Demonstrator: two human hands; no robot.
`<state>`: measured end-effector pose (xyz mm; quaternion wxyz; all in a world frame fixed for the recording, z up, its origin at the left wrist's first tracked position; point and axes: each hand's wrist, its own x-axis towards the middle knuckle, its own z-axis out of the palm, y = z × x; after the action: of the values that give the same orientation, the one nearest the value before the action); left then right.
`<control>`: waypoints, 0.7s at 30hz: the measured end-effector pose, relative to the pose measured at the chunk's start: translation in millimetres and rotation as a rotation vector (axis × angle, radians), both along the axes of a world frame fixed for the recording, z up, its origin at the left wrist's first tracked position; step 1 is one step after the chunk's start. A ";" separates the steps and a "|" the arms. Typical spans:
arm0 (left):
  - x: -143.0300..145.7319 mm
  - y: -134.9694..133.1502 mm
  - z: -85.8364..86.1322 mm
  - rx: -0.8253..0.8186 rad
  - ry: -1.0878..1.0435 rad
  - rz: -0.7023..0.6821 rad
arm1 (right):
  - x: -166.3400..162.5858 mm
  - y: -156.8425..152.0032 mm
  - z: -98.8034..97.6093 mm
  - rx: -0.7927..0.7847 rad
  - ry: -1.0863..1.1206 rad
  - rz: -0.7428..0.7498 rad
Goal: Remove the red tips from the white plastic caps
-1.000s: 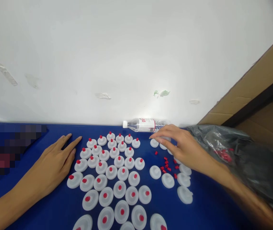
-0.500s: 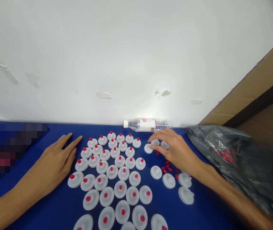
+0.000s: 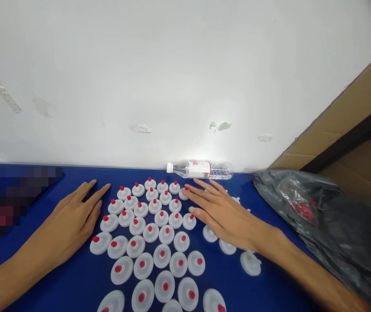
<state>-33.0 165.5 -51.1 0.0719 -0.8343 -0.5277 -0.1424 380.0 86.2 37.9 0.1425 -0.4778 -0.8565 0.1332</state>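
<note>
My left hand (image 3: 75,216) lies on the blue table (image 3: 71,286), fingers outstretched and holding nothing. To its right stand many white round plastic lids (image 3: 151,234), each with a small red cap (image 3: 167,230) on its central nub. My right hand (image 3: 221,212) is spread palm down, with its fingertips at the right edge of this group, near a capped lid (image 3: 189,221). Nothing shows in its fingers. White lids without red caps (image 3: 250,263) lie under and below the right hand, which partly hides them. The loose red caps there are covered by the hand.
A clear plastic bottle (image 3: 200,169) with a white cap lies on its side against the white wall (image 3: 172,78). At the right is a dark plastic bag (image 3: 331,234), with a clear bag of red pieces (image 3: 302,210) on it. Cardboard (image 3: 331,117) stands behind.
My right hand has moved left and down, from a bare lid near the bottle to the edge of the capped lids. Its fingers have spread from a near pinch. My left hand stays put.
</note>
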 end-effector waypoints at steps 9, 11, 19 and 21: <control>-0.7 1.5 -0.5 -0.008 -0.005 0.010 | -1.3 3.5 17.1 0.120 0.477 -0.245; -0.3 1.4 0.4 -0.008 0.000 0.008 | 0.5 4.2 20.6 0.120 0.591 -0.293; 1.0 2.9 0.8 -0.006 -0.004 0.003 | 18.2 8.0 36.6 -0.015 0.621 -0.327; -0.1 3.0 -0.1 -0.008 -0.006 0.007 | 20.8 6.6 40.6 -0.037 0.565 -0.314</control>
<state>-33.1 168.4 -51.2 0.0675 -0.8323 -0.5314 -0.1425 400.8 92.8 78.5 0.3846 -0.5509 -0.6963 0.2524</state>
